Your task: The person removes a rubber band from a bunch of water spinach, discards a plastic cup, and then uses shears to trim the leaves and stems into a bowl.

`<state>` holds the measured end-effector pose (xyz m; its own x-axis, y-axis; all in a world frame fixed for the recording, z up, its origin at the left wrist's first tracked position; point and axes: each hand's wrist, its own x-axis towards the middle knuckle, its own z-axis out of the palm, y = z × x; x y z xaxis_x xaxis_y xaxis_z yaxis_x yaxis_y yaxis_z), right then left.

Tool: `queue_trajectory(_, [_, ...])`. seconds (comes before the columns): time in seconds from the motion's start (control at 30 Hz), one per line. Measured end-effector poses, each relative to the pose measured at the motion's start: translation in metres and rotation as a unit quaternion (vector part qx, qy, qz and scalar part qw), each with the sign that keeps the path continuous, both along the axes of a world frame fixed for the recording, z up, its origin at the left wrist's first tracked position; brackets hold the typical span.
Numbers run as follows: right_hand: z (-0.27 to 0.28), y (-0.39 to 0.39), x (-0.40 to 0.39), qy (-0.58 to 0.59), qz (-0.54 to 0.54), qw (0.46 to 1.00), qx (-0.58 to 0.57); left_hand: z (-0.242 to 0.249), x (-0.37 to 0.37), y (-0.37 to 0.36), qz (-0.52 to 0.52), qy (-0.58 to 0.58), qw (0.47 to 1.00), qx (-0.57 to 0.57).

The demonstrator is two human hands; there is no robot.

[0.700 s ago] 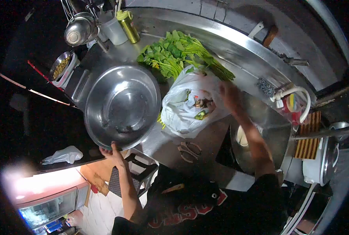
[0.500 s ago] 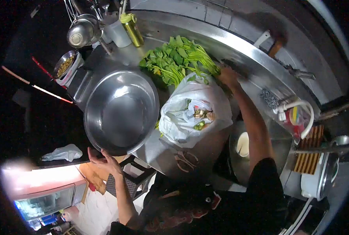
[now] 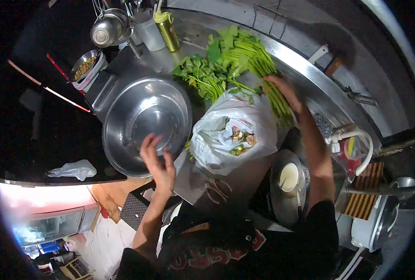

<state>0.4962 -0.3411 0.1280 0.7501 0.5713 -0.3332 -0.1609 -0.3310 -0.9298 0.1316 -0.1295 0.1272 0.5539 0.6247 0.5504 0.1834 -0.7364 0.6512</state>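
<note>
My right hand (image 3: 286, 92) is closed round the long stems of a bunch of leafy greens (image 3: 245, 56), whose leaves spread toward the back of the counter. Over the front rim of a large steel basin (image 3: 116, 112) hovers my left hand (image 3: 160, 165), fingers spread and holding nothing. More greens (image 3: 198, 77) lie between the basin and the held bunch. In front of them sits a white plastic bag (image 3: 259, 109), its mouth open on vegetable scraps (image 3: 239, 137). Scissors (image 3: 218, 191) rest near the counter's front edge.
A pan (image 3: 277, 198) with a white bowl (image 3: 289, 176) in it stands at right. Behind the basin are a yellow-green bottle (image 3: 167, 32) and a translucent jug (image 3: 150, 35). A white hose (image 3: 368, 149) and a striped wooden board (image 3: 368, 186) are at far right.
My left hand has left the basin's outer rim and moved right and up over it. My right hand has shifted the bunch of greens right, and its stems now show beside the bag.
</note>
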Motion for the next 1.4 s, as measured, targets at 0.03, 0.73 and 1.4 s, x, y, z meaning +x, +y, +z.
queue_trajectory(0.03, [0.009,-0.002,-0.022,0.016,-0.028,0.999,0.044,0.004,0.007,-0.008,-0.057,0.006,0.998,-0.027])
queue_trajectory(0.73, [-0.023,0.054,-0.19,0.206,0.001,0.901,0.381,0.009,0.064,-0.063,-0.225,-0.01,0.974,0.032])
queue_trajectory(1.4, [0.028,0.07,-0.093,0.002,-0.054,0.955,0.292,-0.015,-0.014,-0.123,-0.332,-0.083,0.886,0.313])
